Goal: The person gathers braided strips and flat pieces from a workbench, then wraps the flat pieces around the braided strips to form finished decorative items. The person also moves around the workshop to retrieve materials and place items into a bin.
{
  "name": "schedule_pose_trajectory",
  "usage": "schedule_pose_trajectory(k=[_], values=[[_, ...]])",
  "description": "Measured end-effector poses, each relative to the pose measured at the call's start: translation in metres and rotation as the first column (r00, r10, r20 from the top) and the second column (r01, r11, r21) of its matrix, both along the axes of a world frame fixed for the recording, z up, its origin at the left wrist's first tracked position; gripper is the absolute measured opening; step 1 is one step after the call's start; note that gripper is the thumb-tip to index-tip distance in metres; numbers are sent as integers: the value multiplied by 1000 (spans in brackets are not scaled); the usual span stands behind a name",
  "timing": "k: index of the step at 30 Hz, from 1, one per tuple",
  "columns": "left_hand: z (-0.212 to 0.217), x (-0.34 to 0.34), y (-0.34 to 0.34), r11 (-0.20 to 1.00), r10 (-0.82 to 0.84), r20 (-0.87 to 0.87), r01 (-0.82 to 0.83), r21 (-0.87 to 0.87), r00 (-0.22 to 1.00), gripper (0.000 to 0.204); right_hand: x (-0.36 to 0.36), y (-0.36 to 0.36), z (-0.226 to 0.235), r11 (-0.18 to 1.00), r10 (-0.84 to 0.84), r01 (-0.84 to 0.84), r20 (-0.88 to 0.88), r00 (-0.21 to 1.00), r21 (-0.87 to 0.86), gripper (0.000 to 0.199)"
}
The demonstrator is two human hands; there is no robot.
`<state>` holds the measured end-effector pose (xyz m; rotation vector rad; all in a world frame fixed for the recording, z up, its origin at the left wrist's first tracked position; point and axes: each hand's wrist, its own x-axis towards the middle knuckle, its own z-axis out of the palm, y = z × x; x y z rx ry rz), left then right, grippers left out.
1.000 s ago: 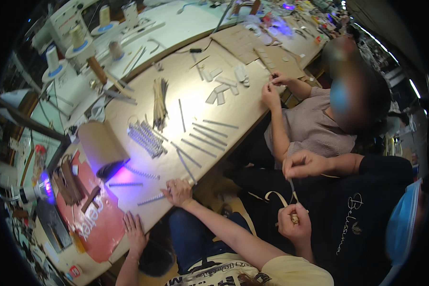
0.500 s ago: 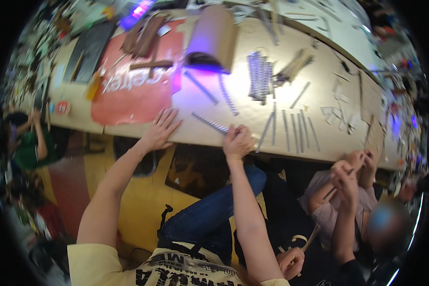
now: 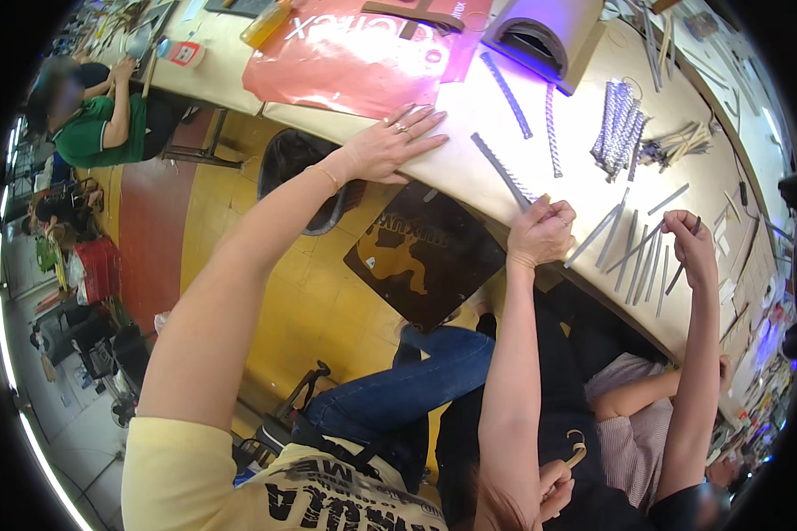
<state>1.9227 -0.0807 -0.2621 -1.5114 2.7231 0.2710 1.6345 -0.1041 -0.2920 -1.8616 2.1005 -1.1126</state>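
Observation:
My left hand (image 3: 390, 146) lies with fingers spread on the table's near edge, beside the red plastic sheet (image 3: 345, 71). It holds nothing. Further right, my right hand (image 3: 542, 234) is closed on the near end of a grey braided strip (image 3: 498, 166). The strip's far end points away from me, to the left, over the tabletop. Two more braided strips, one dark (image 3: 507, 96) and one pale (image 3: 553, 133), lie just beyond it. Several flat grey strips (image 3: 634, 257) are spread to the right of my right hand.
A co-worker's hand (image 3: 692, 248) holds thin dark strips over the flat ones. A brown arched hood (image 3: 549, 40) glows purple at the back. Near it lie a bundle of silvery braided strips (image 3: 618, 133) and a beige bundle (image 3: 677, 146). A black bin (image 3: 292, 181) stands below the table.
The view has swung left, so the tabletop sits further right and higher. The co-worker's hand has come over the flat strips. My right hand still grips the braided strip; my left remains spread.

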Motion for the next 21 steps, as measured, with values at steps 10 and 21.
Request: schedule_pose_trajectory(k=[10, 21], values=[[-5, -6, 15, 981, 60, 62, -48, -190, 996, 99, -6, 18, 10, 984, 150, -113, 304, 941, -138, 42], [-27, -98, 410, 942, 311, -73, -297, 152, 948, 51, -2, 311, -36, 430, 663, -643, 263, 701, 634, 25]])
